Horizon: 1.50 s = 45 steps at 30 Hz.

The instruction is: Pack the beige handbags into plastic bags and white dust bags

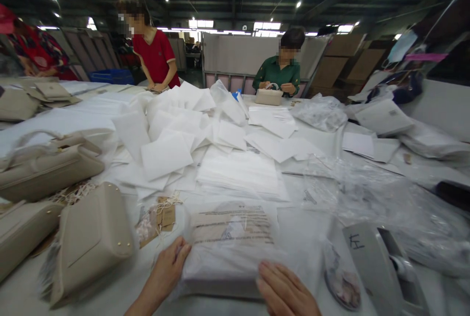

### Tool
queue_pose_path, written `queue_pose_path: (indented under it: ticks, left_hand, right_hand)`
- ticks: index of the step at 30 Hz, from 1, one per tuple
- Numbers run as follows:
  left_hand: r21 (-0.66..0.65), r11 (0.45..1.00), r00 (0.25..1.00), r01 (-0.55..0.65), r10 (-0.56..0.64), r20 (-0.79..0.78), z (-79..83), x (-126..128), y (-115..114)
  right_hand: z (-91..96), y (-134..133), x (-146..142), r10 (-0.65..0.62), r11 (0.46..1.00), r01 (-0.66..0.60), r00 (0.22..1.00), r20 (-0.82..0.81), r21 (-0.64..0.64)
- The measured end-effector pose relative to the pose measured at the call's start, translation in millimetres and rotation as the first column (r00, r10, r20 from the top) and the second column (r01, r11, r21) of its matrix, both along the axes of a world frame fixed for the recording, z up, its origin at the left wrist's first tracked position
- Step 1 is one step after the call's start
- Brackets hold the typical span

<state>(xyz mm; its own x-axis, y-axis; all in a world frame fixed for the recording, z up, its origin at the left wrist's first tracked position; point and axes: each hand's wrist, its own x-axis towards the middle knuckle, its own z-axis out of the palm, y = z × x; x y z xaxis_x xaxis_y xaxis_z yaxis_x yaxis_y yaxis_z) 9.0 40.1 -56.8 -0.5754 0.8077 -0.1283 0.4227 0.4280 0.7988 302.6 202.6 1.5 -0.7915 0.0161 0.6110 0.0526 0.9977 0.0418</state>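
Note:
In front of me on the table lies a clear plastic bag with printed warning text, wrapped around something bulky and beige. My left hand pinches its left edge between thumb and fingers. My right hand rests on its right front part, fingers stretched out and close together. Left of the package stands a beige handbag with small gold studs, beside another beige handbag with handles. Brown hang tags with white strings lie just beyond my left hand.
A stack of white sheets and a loose heap of white packets fill the middle. At right are a grey tape dispenser and crumpled clear plastic. Across the table, a person in green handles a beige bag; a person in red stands left.

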Motion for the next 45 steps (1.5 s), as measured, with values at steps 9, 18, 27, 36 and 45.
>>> queue_pose_path:
  ticks: [9, 18, 27, 36, 45]
  left_hand:
    - [0.115, 0.987, 0.891, -0.116, 0.052, 0.451, -22.5, -24, -17]
    - [0.161, 0.882, 0.822, -0.443, 0.328, 0.466, -33.0, 23, -53]
    - [0.063, 0.822, 0.816, -0.566, 0.547, 0.188, -16.3, -5, -39]
    - [0.179, 0.713, 0.328, 0.678, -0.075, -0.942, 48.9, 74, 34]
    - [-0.061, 0.848, 0.169, 0.527, -0.175, -0.97, 10.7, 86, 50]
  right_hand:
    - [-0.4, 49, -49, 0.172, 0.949, -0.007, 0.848, 0.501, -0.314]
    - [-31.4, 58, -41, 0.141, 0.953, 0.0, 0.885, 0.444, -0.303]
    - [-21.2, 42, -45, 0.136, 0.95, 0.01, 0.886, 0.443, -0.312]
    - [-4.5, 36, -46, 0.144, 0.932, 0.035, 0.879, 0.454, -0.362]
    - [-68.2, 45, -5, -0.005, 0.795, 0.151, 0.97, 0.242, -0.587]
